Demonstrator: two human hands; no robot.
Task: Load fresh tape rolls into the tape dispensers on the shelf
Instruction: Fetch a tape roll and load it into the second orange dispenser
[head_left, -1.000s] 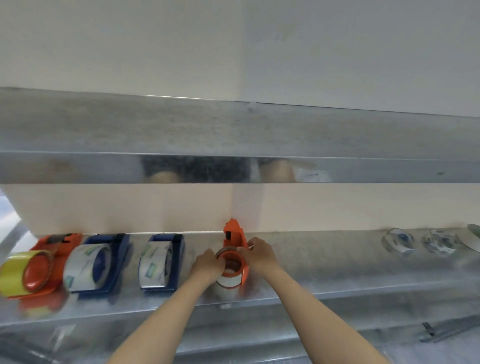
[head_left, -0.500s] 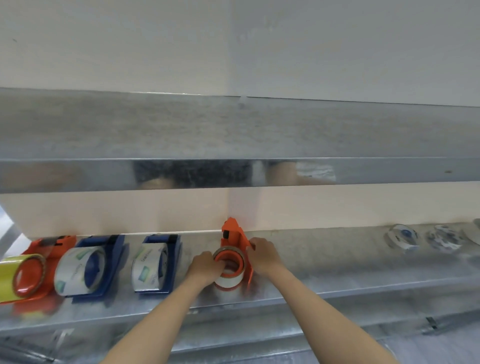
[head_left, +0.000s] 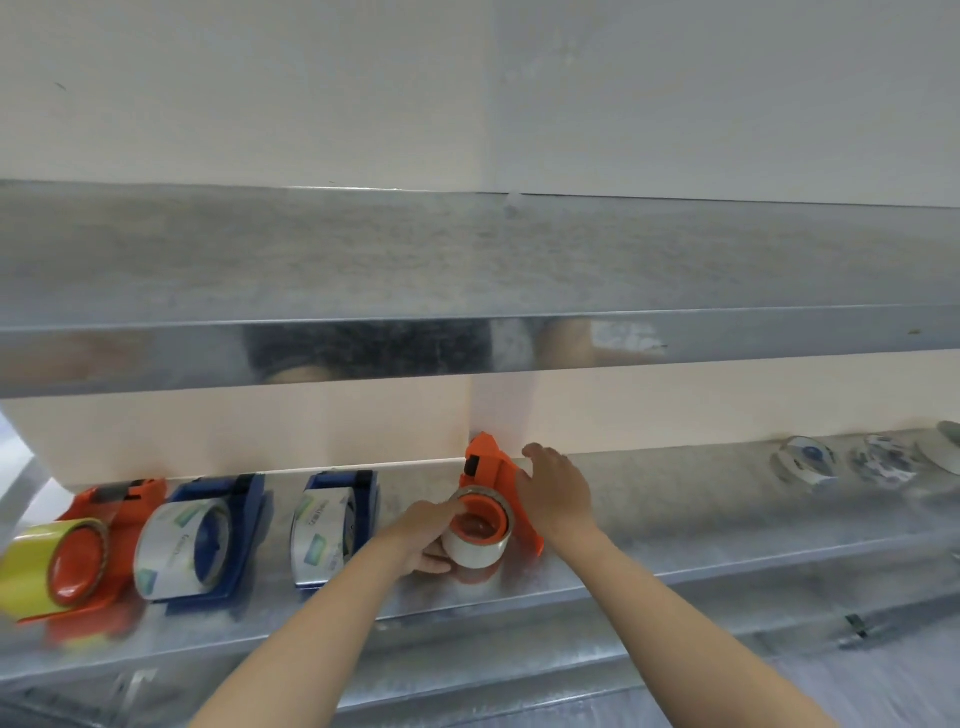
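Head-height view of a metal shelf (head_left: 675, 530) fixed to a pale wall (head_left: 311, 104), with an upper shelf (head_left: 467, 260) above it. Near the middle, an orange tape dispenser (head_left: 485, 465) stands on edge, its cutter end toward the wall. A clear tape roll (head_left: 475, 545) sits around its orange hub. The left hand (head_left: 421, 535) grips the roll from the left, its fingers curled over the rim, apparently to seat it fully on the hub. The right hand (head_left: 558, 493) lies flat against the dispenser's right face with its fingers straight and slightly apart, holding nothing; it is likely bracing the frame against that push. To the left, three dispensers already carry rolls: two blue dispensers (head_left: 249, 499) and an orange one with yellow tape (head_left: 78, 566). Far right, small loose rolls (head_left: 805, 460) lie well apart, too blurred to detail.
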